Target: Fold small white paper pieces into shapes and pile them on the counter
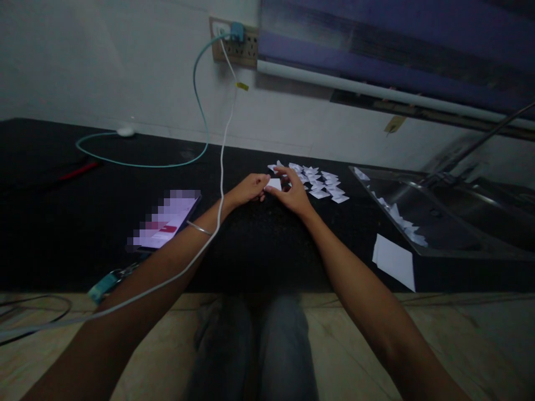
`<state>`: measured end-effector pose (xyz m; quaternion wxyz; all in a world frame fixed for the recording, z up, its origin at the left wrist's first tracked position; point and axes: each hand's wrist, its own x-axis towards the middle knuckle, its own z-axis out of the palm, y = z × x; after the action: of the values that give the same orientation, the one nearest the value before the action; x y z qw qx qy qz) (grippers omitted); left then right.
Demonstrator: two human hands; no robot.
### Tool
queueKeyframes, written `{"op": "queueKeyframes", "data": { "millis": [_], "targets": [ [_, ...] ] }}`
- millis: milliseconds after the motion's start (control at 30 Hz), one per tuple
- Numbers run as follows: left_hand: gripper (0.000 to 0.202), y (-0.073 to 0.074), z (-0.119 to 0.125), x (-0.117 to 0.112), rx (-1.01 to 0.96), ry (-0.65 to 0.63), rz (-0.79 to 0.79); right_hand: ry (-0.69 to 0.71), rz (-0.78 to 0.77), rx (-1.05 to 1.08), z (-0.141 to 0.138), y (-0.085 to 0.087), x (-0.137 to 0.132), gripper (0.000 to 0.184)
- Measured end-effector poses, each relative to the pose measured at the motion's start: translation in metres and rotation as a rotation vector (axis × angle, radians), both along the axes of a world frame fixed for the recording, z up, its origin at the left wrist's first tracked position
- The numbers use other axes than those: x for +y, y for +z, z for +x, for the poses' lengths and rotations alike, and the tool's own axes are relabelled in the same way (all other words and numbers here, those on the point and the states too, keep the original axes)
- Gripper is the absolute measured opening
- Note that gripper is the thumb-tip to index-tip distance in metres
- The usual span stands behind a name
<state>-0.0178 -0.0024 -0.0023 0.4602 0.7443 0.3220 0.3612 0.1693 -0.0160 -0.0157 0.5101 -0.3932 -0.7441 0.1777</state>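
Between my two hands is a small white piece of paper (273, 184), held just above the black countertop. My left hand (251, 188) pinches its left edge with curled fingers. On the other side, my right hand (295, 194) grips it between thumb and fingers. Several folded white paper pieces (320, 192) lie in loose rows just beyond and to the right of my right hand, which hides part of them. A small stack of flat white paper sheets (395, 262) rests farther right, near the counter's front edge.
A metal sink (455, 217) sits at the right, with more folded papers (403, 223) along its left rim. At left lie a phone (169, 220) and keys with a teal tag (102, 287). A white cable (223, 145) hangs across my left forearm from the wall outlet (246, 47).
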Motion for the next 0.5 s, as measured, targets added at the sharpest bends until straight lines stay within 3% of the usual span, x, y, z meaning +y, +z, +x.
{"op": "queueKeyframes", "data": {
  "millis": [133,500],
  "targets": [
    [0.038,-0.001,-0.001,0.002,-0.016,-0.009,-0.005,0.035,0.074,-0.126,0.000,-0.002,0.000,0.052],
    [0.029,0.011,-0.002,-0.004,-0.122,0.036,-0.151,0.004,0.113,-0.143,0.003,0.001,-0.004,0.046]
  ]
}}
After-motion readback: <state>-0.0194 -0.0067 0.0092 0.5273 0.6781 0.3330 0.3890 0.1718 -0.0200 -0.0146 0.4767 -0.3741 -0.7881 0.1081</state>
